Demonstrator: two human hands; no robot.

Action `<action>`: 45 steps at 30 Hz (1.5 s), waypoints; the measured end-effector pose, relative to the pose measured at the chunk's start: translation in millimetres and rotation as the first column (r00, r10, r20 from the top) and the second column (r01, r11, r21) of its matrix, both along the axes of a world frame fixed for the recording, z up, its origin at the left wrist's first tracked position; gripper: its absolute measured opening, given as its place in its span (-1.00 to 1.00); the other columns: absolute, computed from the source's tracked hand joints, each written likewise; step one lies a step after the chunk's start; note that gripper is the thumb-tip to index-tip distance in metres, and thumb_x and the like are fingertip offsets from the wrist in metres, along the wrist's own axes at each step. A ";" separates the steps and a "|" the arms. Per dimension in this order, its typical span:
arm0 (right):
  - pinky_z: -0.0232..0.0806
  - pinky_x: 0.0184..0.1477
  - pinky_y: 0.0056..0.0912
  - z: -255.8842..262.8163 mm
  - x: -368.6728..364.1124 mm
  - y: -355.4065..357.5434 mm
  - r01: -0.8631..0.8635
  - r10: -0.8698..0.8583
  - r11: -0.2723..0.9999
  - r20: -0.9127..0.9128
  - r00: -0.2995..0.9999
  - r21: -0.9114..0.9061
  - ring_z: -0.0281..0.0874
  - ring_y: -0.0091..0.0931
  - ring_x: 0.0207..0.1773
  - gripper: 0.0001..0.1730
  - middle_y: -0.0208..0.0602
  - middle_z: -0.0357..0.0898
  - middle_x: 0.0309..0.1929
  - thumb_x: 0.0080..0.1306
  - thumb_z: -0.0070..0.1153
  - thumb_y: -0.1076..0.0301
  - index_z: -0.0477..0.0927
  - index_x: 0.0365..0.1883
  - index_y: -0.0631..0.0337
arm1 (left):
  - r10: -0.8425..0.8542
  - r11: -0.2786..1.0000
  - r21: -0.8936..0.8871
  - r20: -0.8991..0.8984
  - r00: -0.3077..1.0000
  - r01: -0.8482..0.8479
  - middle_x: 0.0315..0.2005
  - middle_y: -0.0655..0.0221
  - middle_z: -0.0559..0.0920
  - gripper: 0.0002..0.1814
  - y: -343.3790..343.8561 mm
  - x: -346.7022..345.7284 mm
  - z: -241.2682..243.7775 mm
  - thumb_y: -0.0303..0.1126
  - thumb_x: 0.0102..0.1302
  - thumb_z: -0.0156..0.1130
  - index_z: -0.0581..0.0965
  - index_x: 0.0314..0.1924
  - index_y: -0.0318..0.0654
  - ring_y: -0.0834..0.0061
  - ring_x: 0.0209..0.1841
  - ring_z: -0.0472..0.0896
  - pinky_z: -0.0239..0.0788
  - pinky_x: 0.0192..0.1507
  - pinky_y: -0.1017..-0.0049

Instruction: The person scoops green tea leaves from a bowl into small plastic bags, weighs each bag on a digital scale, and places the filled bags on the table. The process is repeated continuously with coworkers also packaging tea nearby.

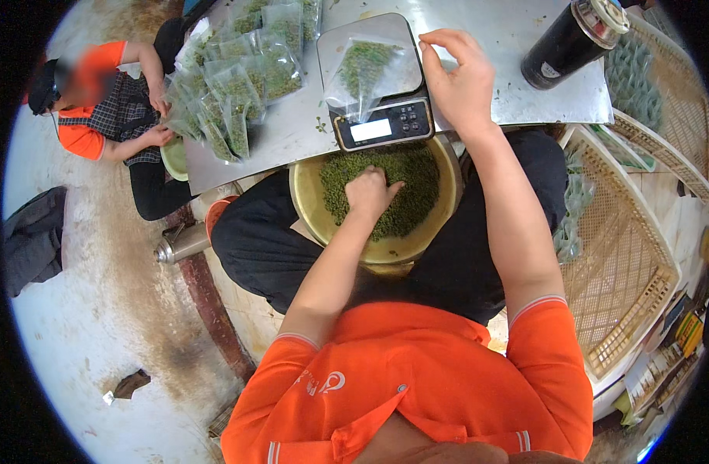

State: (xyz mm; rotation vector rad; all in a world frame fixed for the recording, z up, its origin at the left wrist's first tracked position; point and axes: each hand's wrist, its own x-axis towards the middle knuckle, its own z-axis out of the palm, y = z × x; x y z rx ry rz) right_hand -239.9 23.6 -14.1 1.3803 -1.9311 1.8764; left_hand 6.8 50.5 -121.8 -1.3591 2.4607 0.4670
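Observation:
My left hand reaches into a yellow basin filled with small green berries that look like green peppercorns. Its fingertips are hidden among them, so I cannot tell whether it grips any. Beside the right edge of a digital kitchen scale, my right hand is raised, thumb and forefinger bent towards each other with nothing visible between them. A clear plastic bag partly filled with green berries lies on the weighing plate. Its narrow end hangs over the lit display.
Several filled clear bags are heaped on the metal table at left. Another person handles bags beside that heap. A black flask stands at right. Plastic baskets hold more bags. A metal thermos is near my left knee.

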 end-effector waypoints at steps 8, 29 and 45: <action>0.50 -0.31 -0.38 0.2 -5.7 1.2 -0.016 0.014 0.999 0.046 0.999 0.037 0.70 -0.35 -0.34 -0.90 -0.37 0.77 -0.13 0.33 0.36 0.38 0.81 -0.20 0.11 | 0.001 1.000 -0.022 -0.143 0.990 -0.004 -0.23 0.15 0.74 -0.53 -1.0 13.0 -34.6 0.03 0.30 0.48 0.72 -0.07 -0.25 0.18 -0.16 0.78 0.62 -0.18 0.21; 0.53 0.04 -0.32 1.2 -1.7 3.5 -0.146 0.125 0.967 0.113 0.986 0.207 0.76 -0.32 -0.01 -0.85 -0.24 0.76 -0.05 0.41 0.27 0.40 0.79 -0.12 0.21 | 0.655 0.750 0.561 -0.702 0.280 -0.349 -0.48 0.50 0.69 -0.77 -49.9 13.6 152.9 -0.35 0.41 0.51 0.77 -0.12 -0.41 0.76 -0.51 0.53 0.37 -0.45 0.67; 0.53 0.08 -0.32 3.2 -2.7 5.9 -0.168 0.145 0.958 0.112 0.983 0.231 0.76 -0.30 0.01 -0.84 -0.25 0.76 -0.04 0.41 0.26 0.40 0.79 -0.12 0.21 | 0.554 0.829 0.447 -0.742 0.379 -0.337 -0.15 0.41 0.76 -0.60 -23.4 18.5 150.1 -0.41 0.53 0.34 0.64 0.31 -0.31 0.68 -0.33 0.64 0.54 -0.24 0.62</action>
